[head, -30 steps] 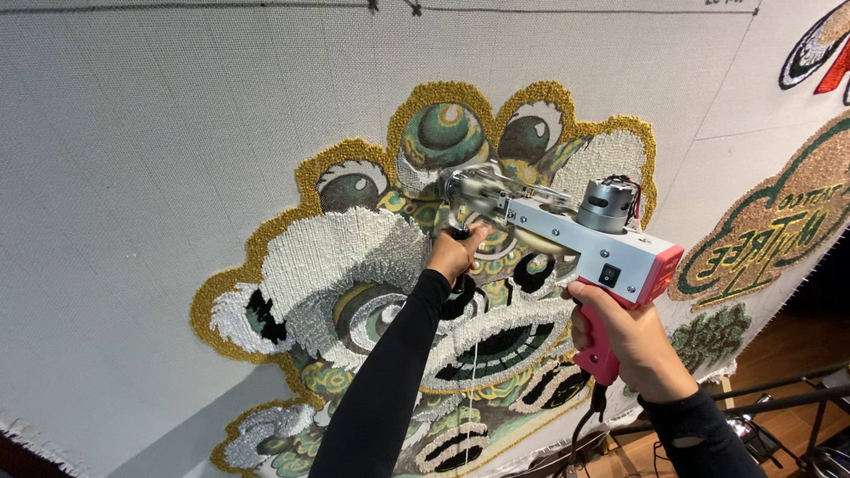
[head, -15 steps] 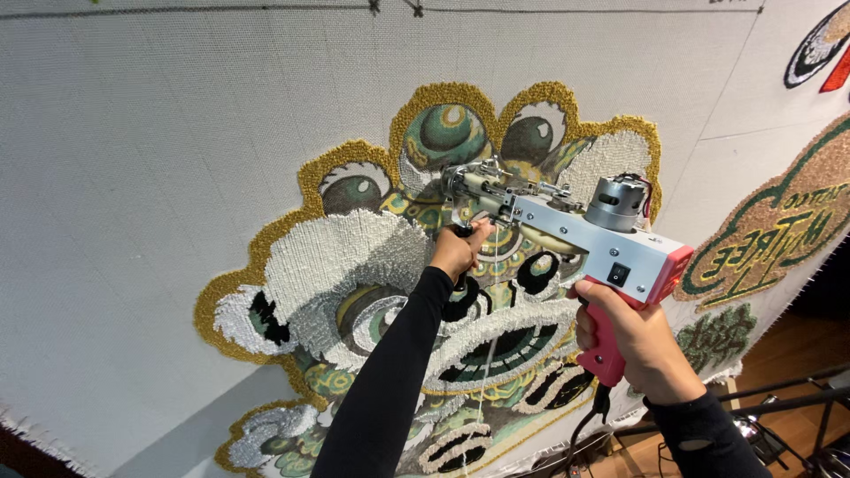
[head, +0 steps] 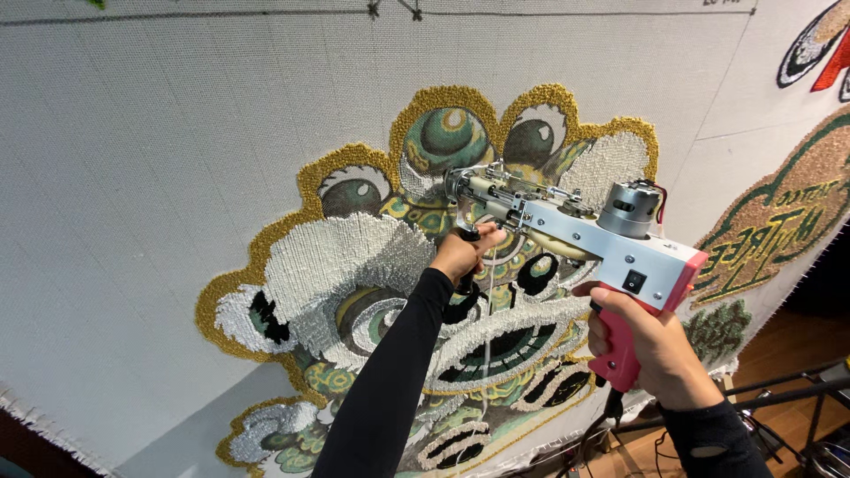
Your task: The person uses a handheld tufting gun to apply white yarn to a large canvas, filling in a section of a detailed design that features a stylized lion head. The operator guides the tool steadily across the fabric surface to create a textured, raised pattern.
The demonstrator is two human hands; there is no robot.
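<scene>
The tufting gun (head: 567, 226) is held up against a stretched backing cloth (head: 159, 177), its needle end pressed to the tufted design (head: 425, 292) near the centre of the pattern, just below the two green eye shapes at the top. The gun has a silver metal body, a round grey motor on top and a pink rear section with a pink pistol handle.

The right hand (head: 651, 345) is closed around the pink handle, fingers wrapped tight, wrist in a dark sleeve. The left hand (head: 462, 252) is closed on the black front grip under the gun's nose, the dark-sleeved forearm running up from the lower edge of the view. A pale strand of yarn (head: 488, 310) hangs down from the front of the gun, beside the left wrist.

The design is a lion-dance face in white, green, black and gold, bordered by a gold outline. To the right on the same cloth sits a second tufted piece (head: 779, 221) in green and brown, and a red, white and black piece (head: 819, 44) shows at the top right corner. Black metal stands (head: 779, 398) and wooden flooring (head: 779, 345) show at lower right.
</scene>
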